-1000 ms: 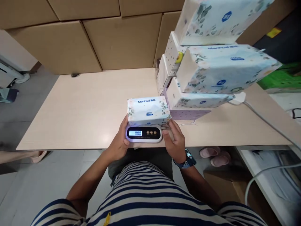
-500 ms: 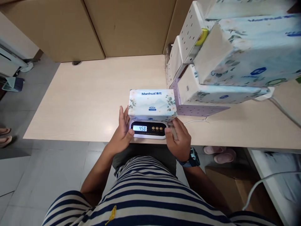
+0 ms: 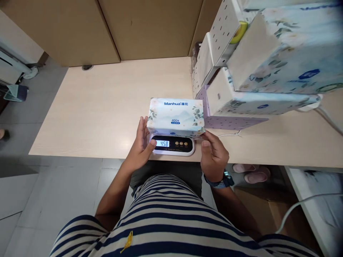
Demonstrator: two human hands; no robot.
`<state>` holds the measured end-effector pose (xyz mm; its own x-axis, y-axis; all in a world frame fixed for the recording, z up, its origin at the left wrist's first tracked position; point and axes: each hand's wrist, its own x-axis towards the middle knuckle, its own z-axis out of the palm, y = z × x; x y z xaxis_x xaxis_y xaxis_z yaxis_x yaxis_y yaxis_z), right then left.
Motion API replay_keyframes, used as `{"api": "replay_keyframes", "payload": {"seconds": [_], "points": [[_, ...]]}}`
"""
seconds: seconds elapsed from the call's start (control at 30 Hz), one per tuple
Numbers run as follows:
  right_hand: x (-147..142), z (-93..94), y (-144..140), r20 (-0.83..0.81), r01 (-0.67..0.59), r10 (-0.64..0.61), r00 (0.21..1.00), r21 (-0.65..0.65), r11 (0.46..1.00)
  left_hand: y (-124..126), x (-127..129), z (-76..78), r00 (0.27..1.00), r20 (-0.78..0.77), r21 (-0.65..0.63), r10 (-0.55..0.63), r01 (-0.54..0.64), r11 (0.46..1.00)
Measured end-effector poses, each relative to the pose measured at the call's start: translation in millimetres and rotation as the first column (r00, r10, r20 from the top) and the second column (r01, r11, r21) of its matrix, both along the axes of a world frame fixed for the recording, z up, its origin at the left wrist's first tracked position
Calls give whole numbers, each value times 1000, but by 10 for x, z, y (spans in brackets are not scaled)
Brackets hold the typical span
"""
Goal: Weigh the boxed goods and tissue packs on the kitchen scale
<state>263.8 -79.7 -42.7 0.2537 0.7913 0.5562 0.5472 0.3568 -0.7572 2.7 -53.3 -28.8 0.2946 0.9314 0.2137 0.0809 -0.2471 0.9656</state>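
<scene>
A tissue pack point(image 3: 184, 116) printed with flowers and "Manhua" rests on a small kitchen scale point(image 3: 173, 150). The scale's lit display reads about 4.58, with several gold buttons beside it. My left hand point(image 3: 139, 144) is open at the left side, fingers stretched along the pack and thumb at the scale's left end by the display. Beyond the right end is my right hand point(image 3: 214, 153), its thumb raised apart from loosely bent fingers. Those fingers reach to the pack's lower right corner; whether they touch it I cannot tell.
Larger tissue packs point(image 3: 292, 67) are stacked at the right, by white perforated boxes point(image 3: 222, 28) and a lilac perforated holder point(image 3: 230, 123). Brown panels point(image 3: 150, 28) stand behind the pale desk point(image 3: 93, 114). A white cable point(image 3: 230, 135) lies right of the pack. Pink slippers point(image 3: 257, 175) are below.
My right hand has drawn away to the right from the scale's end, its thumb off the scale. My left hand stays beside the pack. The view has shifted slightly.
</scene>
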Motion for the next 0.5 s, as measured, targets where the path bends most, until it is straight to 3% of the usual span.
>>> {"api": "replay_keyframes", "payload": {"seconds": [0.23, 0.5], "points": [[-4, 17, 0, -64, 24, -19, 998, 85, 996, -16, 9, 35, 998, 57, -48, 24, -21, 999], [-6, 27, 13, 8, 34, -35, 999, 126, 991, 4, 49, 44, 983, 171, -107, 73, -55, 993]]}}
